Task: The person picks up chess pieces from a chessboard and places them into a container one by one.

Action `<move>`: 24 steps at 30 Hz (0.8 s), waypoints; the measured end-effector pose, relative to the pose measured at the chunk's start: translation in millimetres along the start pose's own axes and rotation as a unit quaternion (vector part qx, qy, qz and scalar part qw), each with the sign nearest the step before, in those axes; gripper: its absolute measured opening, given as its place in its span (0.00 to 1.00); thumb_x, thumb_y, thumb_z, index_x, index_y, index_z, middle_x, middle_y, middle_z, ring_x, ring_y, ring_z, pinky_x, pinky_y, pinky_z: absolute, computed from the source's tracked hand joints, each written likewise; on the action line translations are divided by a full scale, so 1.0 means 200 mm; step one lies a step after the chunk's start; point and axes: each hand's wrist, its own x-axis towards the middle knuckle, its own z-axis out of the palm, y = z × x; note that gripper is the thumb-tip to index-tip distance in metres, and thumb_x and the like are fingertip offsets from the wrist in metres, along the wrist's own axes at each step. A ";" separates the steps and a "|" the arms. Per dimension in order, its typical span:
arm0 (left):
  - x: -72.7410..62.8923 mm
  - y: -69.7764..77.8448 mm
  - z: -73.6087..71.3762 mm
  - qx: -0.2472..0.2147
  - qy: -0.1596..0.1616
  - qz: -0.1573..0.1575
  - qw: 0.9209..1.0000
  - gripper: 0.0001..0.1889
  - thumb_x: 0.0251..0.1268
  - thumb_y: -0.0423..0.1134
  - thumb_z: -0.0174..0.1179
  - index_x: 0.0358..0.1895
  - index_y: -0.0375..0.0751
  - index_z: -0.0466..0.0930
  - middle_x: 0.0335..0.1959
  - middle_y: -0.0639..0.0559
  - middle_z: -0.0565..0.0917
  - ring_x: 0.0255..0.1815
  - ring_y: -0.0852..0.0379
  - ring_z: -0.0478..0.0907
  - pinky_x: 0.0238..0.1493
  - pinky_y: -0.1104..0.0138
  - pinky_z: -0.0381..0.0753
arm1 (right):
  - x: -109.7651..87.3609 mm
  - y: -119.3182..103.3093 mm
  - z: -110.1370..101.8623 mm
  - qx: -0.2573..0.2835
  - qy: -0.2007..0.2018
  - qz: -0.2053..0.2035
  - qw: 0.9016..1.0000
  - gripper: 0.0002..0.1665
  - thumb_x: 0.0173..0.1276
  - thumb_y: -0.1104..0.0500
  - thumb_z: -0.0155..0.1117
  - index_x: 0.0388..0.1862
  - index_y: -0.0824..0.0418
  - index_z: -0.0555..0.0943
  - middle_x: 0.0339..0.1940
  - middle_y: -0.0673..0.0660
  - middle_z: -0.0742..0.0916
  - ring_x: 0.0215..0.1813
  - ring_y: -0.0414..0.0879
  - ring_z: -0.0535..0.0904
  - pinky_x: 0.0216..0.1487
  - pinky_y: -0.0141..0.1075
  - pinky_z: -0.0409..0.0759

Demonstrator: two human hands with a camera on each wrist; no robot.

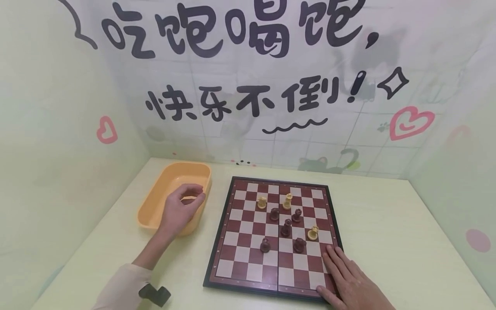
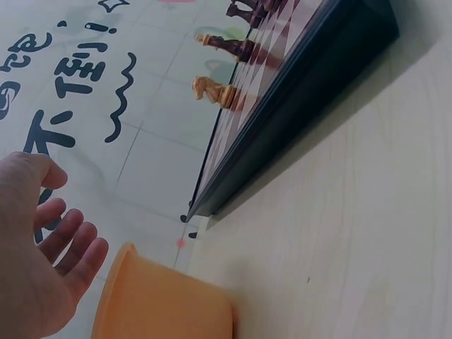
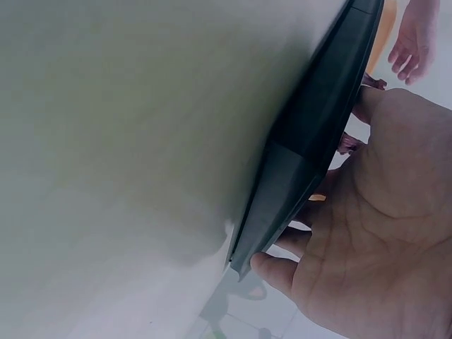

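My left hand [image 1: 182,209] hovers over the right side of the yellow-orange bin [image 1: 149,219], its fingers loosely curved and nothing between them. The left wrist view also shows the thumb and fingers apart. My right hand [image 1: 354,280] rests on the near right corner of the chessboard [image 1: 246,272], fingers laid out over the edge; in the right wrist view the fingertips lie along the board's dark side [image 3: 282,176]. Several pieces stand on the board, among them a cream knight [image 1: 261,203], another cream piece [image 1: 313,233] and a dark pawn-like piece [image 1: 265,245].
The board lies on a pale wooden table [image 1: 391,241], to the right of the bin with a strip of table between. A printed curtain [image 1: 248,146] with black lettering hangs behind and at both sides. A dark strap piece [image 1: 155,295] sits at the left sleeve.
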 end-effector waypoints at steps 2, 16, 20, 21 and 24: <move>0.00 0.01 0.02 0.003 -0.003 0.005 1.000 0.11 0.68 0.33 0.67 0.48 0.29 0.83 0.44 0.42 0.85 0.44 0.54 0.83 0.46 0.68 0.85 | 0.00 0.00 -0.01 0.009 -0.012 0.005 1.000 0.50 0.69 0.27 0.56 0.72 0.65 0.73 0.75 0.61 0.72 0.75 0.56 0.65 0.74 0.40 0.64; -0.06 0.09 0.13 -0.040 -0.044 0.037 0.998 0.11 0.66 0.27 0.66 0.50 0.33 0.82 0.47 0.40 0.84 0.47 0.51 0.82 0.50 0.66 0.85 | 0.00 0.01 -0.02 0.001 -0.010 -0.007 1.000 0.50 0.69 0.27 0.57 0.73 0.65 0.72 0.75 0.61 0.72 0.75 0.56 0.66 0.68 0.44 0.73; -0.10 0.10 0.18 -0.070 -0.081 0.051 0.993 0.13 0.66 0.24 0.65 0.52 0.31 0.81 0.48 0.36 0.82 0.49 0.50 0.82 0.53 0.65 0.84 | 0.00 0.01 -0.02 0.005 -0.005 -0.015 1.000 0.49 0.69 0.28 0.58 0.72 0.65 0.72 0.75 0.61 0.72 0.75 0.56 0.65 0.76 0.34 0.57; -0.11 0.10 0.19 -0.075 -0.090 0.055 0.992 0.13 0.66 0.24 0.65 0.52 0.31 0.80 0.48 0.35 0.82 0.49 0.49 0.82 0.54 0.64 0.84 | 0.00 0.01 -0.01 0.004 -0.003 -0.017 1.000 0.49 0.69 0.28 0.58 0.72 0.66 0.73 0.75 0.61 0.72 0.75 0.56 0.65 0.77 0.29 0.49; -0.13 0.10 0.22 -0.089 -0.115 0.064 0.987 0.14 0.65 0.23 0.65 0.53 0.29 0.79 0.48 0.34 0.82 0.50 0.47 0.81 0.54 0.63 0.83 | 0.00 0.01 -0.01 0.008 -0.001 -0.021 1.000 0.49 0.70 0.29 0.58 0.72 0.66 0.73 0.75 0.61 0.72 0.75 0.56 0.64 0.70 0.19 0.26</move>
